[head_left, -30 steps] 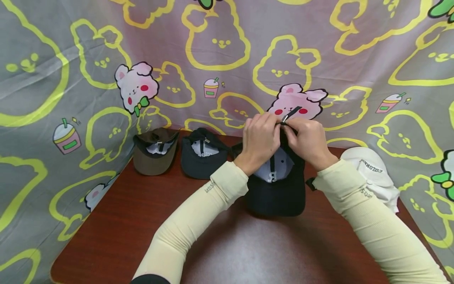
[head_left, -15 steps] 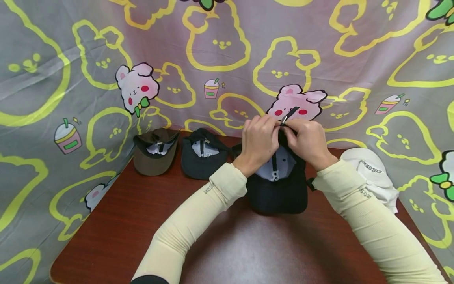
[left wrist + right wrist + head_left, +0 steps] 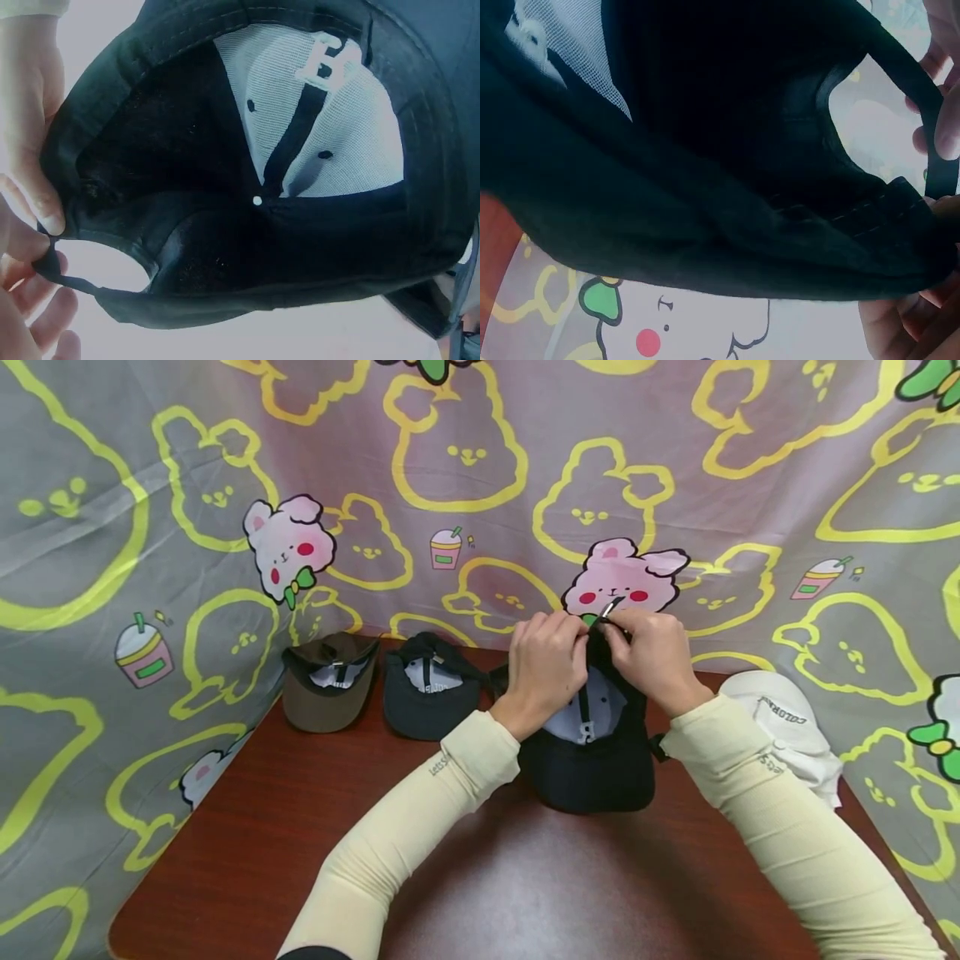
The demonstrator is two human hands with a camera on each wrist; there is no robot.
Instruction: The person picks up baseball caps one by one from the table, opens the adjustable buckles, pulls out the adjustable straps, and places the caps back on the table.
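In the head view a black baseball cap (image 3: pixel 596 777) hangs between my hands, its visor toward me and its pale inner lining showing. My left hand (image 3: pixel 547 664) pinches the thin back strap (image 3: pixel 73 283) of the cap. Beside it, my right hand (image 3: pixel 658 658) grips the cap's back edge, fingertips right by the small metal buckle (image 3: pixel 609 608). The strap spans the back opening, as both wrist views show. Inside the cap, a white letter patch (image 3: pixel 330 61) sits near the front. Fingers partly hide the strap's end.
On the reddish-brown table (image 3: pixel 300 852), a brown cap (image 3: pixel 326 703) and a dark navy cap (image 3: pixel 423 718) stand at the back left. A white cap (image 3: pixel 783 727) lies at the right, behind my right forearm. A patterned cloth (image 3: pixel 480 485) hangs behind the table.
The loose strap end above my fingers sticks up less than before. My right fingertips have shifted slightly at the buckle, and the cap's visor has swung a little to the right.
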